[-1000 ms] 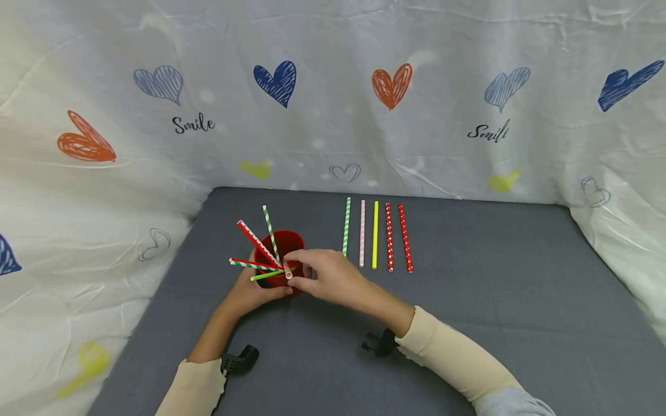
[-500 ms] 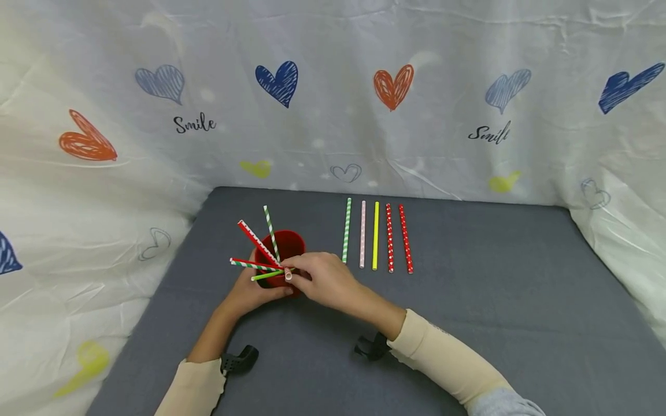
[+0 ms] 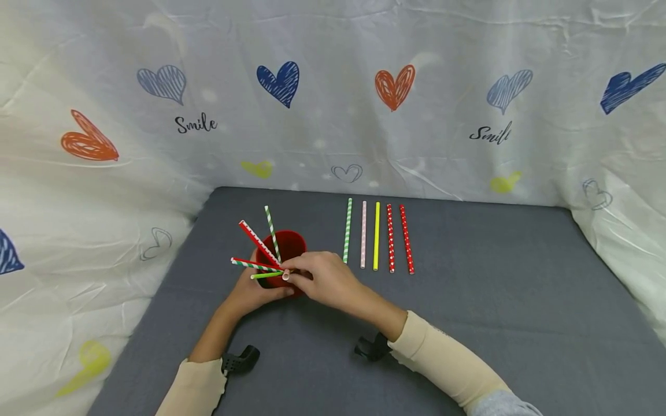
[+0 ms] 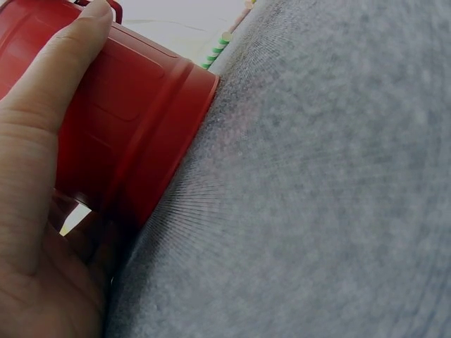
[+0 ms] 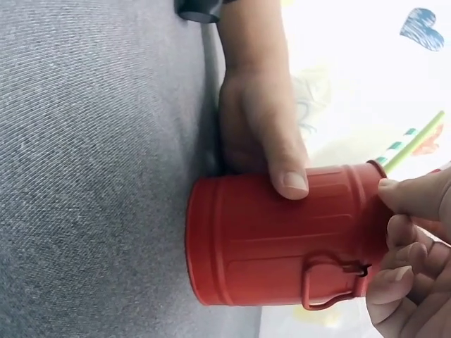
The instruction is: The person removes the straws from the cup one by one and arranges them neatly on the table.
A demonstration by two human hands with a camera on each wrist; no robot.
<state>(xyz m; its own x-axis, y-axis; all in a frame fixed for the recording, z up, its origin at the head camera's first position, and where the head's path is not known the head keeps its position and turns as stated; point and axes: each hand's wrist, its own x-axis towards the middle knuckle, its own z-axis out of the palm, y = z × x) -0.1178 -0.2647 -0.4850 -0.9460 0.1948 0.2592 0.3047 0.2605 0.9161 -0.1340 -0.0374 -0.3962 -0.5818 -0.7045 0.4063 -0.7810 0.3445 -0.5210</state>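
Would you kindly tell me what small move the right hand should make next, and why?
I would probably have the right hand release the pinched straw: only its short end shows at the mouth of the red bucket, other straws lean there, and the left hand holds the bucket.

Right grip has narrowed; its straw shows shorter.

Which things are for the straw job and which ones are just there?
In the job:
red cup, held by the left hand
straws sticking out of it
straw in the right hand
probably the five straws in a row

Just there:
heart-print backdrop
black gadgets by the wrists
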